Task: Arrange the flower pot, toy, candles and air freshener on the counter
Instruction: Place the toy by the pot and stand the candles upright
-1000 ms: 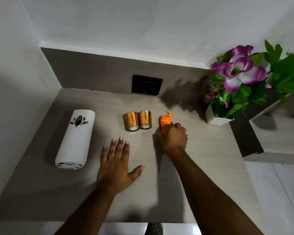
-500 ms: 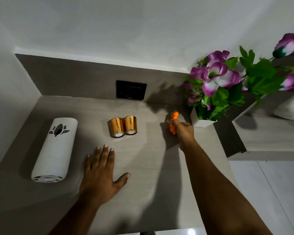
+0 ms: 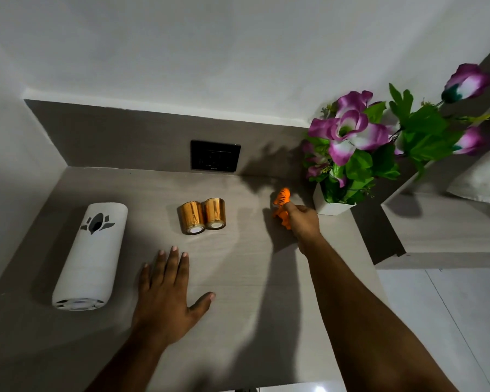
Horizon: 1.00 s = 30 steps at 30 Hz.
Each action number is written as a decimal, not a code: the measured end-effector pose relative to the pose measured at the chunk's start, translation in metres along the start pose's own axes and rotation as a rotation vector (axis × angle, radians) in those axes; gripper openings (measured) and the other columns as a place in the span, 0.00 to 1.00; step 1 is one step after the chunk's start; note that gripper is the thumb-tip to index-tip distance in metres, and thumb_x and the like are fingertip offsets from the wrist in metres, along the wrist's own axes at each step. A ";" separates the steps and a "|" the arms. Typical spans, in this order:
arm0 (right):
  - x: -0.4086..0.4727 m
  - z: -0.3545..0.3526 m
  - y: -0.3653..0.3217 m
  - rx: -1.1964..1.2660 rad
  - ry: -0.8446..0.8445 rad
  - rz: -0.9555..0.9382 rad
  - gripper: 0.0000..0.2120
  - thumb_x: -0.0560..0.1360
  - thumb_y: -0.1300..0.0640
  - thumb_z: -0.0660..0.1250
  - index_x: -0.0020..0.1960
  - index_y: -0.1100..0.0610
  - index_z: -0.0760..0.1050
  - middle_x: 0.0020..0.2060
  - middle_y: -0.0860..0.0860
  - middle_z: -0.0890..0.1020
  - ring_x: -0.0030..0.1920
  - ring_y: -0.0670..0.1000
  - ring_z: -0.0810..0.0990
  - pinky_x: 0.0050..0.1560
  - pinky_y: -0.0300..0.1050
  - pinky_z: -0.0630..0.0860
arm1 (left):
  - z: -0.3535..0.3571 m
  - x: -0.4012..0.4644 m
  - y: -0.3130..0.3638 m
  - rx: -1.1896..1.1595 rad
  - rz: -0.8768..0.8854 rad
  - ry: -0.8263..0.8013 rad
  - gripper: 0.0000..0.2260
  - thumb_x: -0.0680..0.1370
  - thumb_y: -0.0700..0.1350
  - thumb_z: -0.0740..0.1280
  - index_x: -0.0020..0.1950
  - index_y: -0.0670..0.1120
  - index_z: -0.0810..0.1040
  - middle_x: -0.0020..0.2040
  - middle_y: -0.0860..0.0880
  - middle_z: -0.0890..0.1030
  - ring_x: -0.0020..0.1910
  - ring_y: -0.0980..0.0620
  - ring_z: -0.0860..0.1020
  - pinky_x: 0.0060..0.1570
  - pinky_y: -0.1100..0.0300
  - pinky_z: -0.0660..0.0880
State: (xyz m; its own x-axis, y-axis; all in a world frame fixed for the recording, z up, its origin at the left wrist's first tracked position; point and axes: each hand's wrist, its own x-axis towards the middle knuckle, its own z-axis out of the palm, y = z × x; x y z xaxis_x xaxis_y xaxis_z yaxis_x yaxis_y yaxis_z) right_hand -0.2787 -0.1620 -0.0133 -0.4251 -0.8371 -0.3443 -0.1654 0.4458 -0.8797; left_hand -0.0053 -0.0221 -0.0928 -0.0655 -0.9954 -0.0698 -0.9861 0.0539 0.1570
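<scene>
My right hand (image 3: 303, 222) is closed around a small orange striped tiger toy (image 3: 281, 203), holding it on the counter (image 3: 238, 278) just left of the white flower pot (image 3: 333, 207) with purple flowers. Two gold candles (image 3: 203, 215) lie side by side on the counter's middle, left of the toy. A white cylindrical air freshener (image 3: 91, 256) lies on its side at the far left. My left hand (image 3: 167, 290) rests flat on the counter, fingers spread, in front of the candles and touching none of them.
A black socket plate (image 3: 215, 155) is set in the grey backsplash behind the candles. Walls close the counter at the left and back. A lower wooden ledge (image 3: 441, 230) and a white pillow (image 3: 484, 179) lie to the right, past the counter's edge.
My right hand has carried the tiger toy from beside the candles rightward and back, close to the flower pot. My left hand has stayed flat on the counter.
</scene>
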 end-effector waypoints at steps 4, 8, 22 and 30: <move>-0.034 0.002 -0.009 -0.148 0.295 -0.116 0.25 0.76 0.42 0.67 0.61 0.60 0.81 0.56 0.59 0.84 0.59 0.60 0.80 0.63 0.53 0.75 | -0.017 0.000 0.000 -0.073 -0.012 -0.069 0.46 0.69 0.77 0.43 0.78 0.48 0.47 0.80 0.47 0.46 0.78 0.46 0.42 0.75 0.45 0.43; -0.061 0.031 -0.024 -0.285 0.174 -0.304 0.17 0.76 0.49 0.67 0.54 0.62 0.82 0.48 0.60 0.85 0.52 0.59 0.81 0.54 0.48 0.77 | -0.056 0.030 0.007 -0.374 -0.186 0.048 0.34 0.75 0.65 0.61 0.72 0.42 0.66 0.71 0.40 0.71 0.70 0.40 0.68 0.67 0.46 0.67; -0.013 0.124 -0.030 -0.460 -0.298 -0.037 0.19 0.66 0.40 0.76 0.39 0.51 0.71 0.38 0.49 0.78 0.40 0.51 0.79 0.38 0.43 0.75 | -0.096 0.161 0.014 -0.837 -0.631 -0.268 0.21 0.67 0.50 0.76 0.53 0.39 0.78 0.45 0.41 0.83 0.43 0.45 0.82 0.38 0.55 0.79; 0.014 0.107 -0.042 -0.345 -0.163 -0.187 0.26 0.67 0.47 0.77 0.61 0.57 0.77 0.55 0.54 0.83 0.54 0.55 0.81 0.57 0.54 0.80 | -0.104 0.192 0.014 -0.745 -0.546 0.023 0.27 0.62 0.44 0.79 0.58 0.44 0.75 0.55 0.43 0.80 0.51 0.44 0.78 0.47 0.54 0.74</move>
State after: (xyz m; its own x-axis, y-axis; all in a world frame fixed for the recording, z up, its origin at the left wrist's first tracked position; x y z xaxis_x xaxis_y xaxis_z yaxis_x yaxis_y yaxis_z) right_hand -0.1824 -0.2266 -0.0165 -0.2179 -0.9404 -0.2612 -0.5265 0.3386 -0.7798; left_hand -0.0161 -0.2203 -0.0018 0.3908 -0.8693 -0.3028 -0.5258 -0.4808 0.7017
